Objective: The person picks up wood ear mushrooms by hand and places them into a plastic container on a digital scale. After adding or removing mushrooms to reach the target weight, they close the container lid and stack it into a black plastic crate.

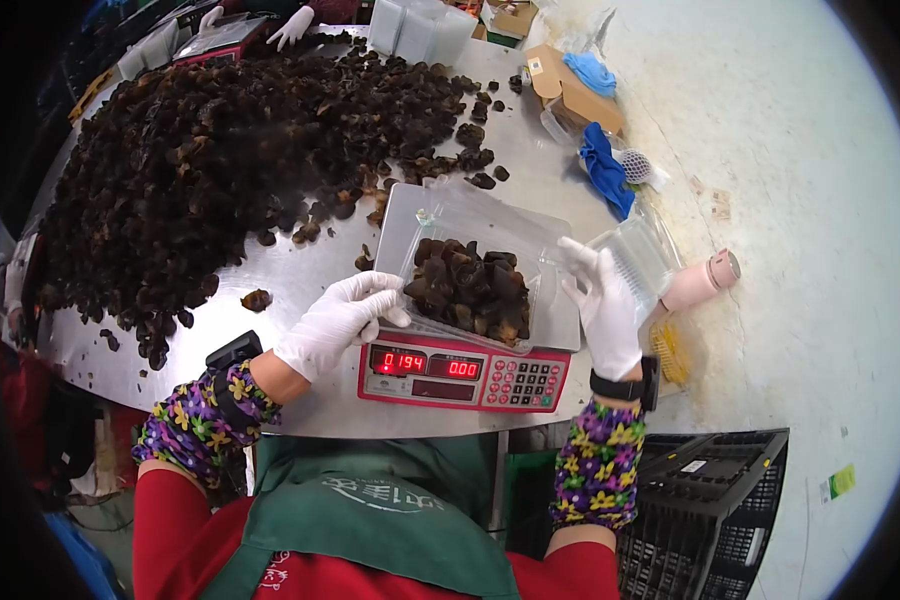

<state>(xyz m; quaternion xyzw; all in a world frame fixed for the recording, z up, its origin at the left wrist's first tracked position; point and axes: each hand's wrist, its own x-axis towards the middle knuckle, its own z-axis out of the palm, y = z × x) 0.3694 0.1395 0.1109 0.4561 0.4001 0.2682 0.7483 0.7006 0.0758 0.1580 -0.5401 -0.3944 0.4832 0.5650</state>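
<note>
Two gloved hands are seen at the near edge of a steel table (300, 275). The left hand (340, 320) is rested against the near-left corner of a clear tray (440, 225), fingers loosely curled with nothing gripped, presumably so the tray is kept from sliding. The right hand (602, 300) is laid against the tray's right side with fingers spread; whether the rim is actually pinched cannot be told.

The tray is seated on a scale (465, 372) that is placed right at the near edge, likely so its red display can be read from above. A heap of mushrooms (470, 288) is held in the tray's near half: dark brown, wrinkled, dry-looking caps of irregular shape. The tray is thin, transparent plastic, rectangular with rounded corners.

A large pile (220, 160) of the same mushrooms is spread over the left and far parts of the table, within easy reach of the left hand; strays are scattered along its margin. A stack of empty trays (635, 255) is kept at the right edge, just beside the right hand. A pink cylinder (702, 282) is lying past it. Blue cloths (602, 165) and a cardboard box (570, 90) are set toward the far right corner. Another person's gloved hand (292, 27) is visible at the far edge.
</note>
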